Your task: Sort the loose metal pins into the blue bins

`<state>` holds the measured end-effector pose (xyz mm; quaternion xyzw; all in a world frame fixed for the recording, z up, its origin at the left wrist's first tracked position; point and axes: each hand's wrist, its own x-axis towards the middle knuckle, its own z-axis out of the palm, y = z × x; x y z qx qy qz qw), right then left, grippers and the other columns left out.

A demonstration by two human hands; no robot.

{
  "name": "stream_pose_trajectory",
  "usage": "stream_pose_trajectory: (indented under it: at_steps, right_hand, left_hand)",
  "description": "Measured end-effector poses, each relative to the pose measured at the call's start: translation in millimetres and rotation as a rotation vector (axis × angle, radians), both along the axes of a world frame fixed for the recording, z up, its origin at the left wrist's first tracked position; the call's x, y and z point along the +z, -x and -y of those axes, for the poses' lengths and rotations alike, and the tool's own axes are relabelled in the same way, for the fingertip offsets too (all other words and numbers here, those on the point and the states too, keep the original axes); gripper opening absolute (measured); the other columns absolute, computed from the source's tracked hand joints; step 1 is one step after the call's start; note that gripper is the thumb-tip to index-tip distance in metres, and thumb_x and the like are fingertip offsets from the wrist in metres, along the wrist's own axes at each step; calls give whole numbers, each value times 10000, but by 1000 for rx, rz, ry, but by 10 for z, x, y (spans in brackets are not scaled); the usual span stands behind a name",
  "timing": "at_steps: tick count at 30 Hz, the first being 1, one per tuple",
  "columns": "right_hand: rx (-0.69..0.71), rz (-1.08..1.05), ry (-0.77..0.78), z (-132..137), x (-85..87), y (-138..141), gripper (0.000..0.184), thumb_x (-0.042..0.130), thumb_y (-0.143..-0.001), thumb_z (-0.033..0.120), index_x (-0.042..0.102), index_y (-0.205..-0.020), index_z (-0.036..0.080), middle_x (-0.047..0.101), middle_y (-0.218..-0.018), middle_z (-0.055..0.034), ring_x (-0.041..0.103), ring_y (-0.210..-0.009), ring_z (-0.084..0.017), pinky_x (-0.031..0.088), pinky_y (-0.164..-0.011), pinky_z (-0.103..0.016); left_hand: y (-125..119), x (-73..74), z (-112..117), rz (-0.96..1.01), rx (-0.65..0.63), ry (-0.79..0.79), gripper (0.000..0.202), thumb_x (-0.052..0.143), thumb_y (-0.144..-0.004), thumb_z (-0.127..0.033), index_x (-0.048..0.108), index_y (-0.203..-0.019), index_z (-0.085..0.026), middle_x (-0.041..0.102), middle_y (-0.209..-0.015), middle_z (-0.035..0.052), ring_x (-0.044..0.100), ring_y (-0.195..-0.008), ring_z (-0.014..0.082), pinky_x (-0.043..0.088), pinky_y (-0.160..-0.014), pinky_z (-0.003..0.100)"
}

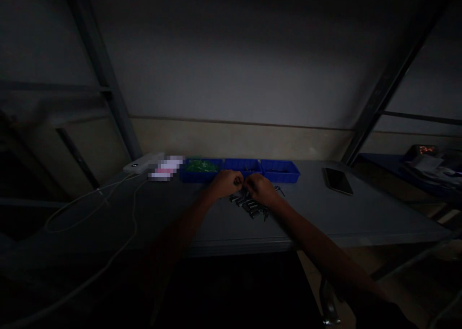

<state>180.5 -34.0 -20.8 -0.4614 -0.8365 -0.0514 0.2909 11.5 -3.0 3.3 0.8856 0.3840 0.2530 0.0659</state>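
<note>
My left hand and my right hand are close together over the table, just in front of the blue bins. The fingers of both are curled into a pinch, and a small dark piece seems to lie between them, too dim to name. Below them lies a loose pile of small shiny metal cylinders, with a few thin dark pieces at its right side. Behind the hands stand a left blue bin filled with green plastic bags, a middle blue bin and a right blue bin, both with small dark parts inside.
A phone lies on the grey table at the right. At the left are a white power bank and a pixelated bright screen, with white cables trailing off the table. Metal posts flank the table.
</note>
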Motion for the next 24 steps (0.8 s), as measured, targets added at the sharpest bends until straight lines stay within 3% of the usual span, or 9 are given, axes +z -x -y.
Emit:
stream_pose_trajectory:
  at_steps: [12, 18, 24]
  right_hand:
    - [-49, -9, -40, 27, 20, 21, 111, 492, -857, 215, 588, -864, 160, 618, -837, -74, 548, -817, -174, 402, -727, -265]
    - [-110, -107, -71, 1, 21, -5, 180, 434, -891, 266, 582, -845, 173, 614, -824, -65, 543, -783, -164, 393, -718, -263]
    - [-109, -129, -86, 11, 29, 9, 210, 411, -897, 266, 573, -801, 175, 613, -792, -66, 539, -749, -160, 387, -694, -260]
  left_hand:
    - [20, 24, -5, 80, -23, 87, 148, 562, -695, -175, 675, -787, -149, 697, -762, 24, 625, -714, 139, 463, -686, 225]
    - [-14, 16, -4, 114, -60, -51, 196, 502, -802, -200, 671, -890, -156, 694, -931, 55, 602, -905, 180, 439, -841, 296]
    - [-32, -43, -31, 139, -62, -84, 200, 442, -844, -214, 631, -866, -152, 665, -906, 64, 572, -892, 185, 429, -842, 313]
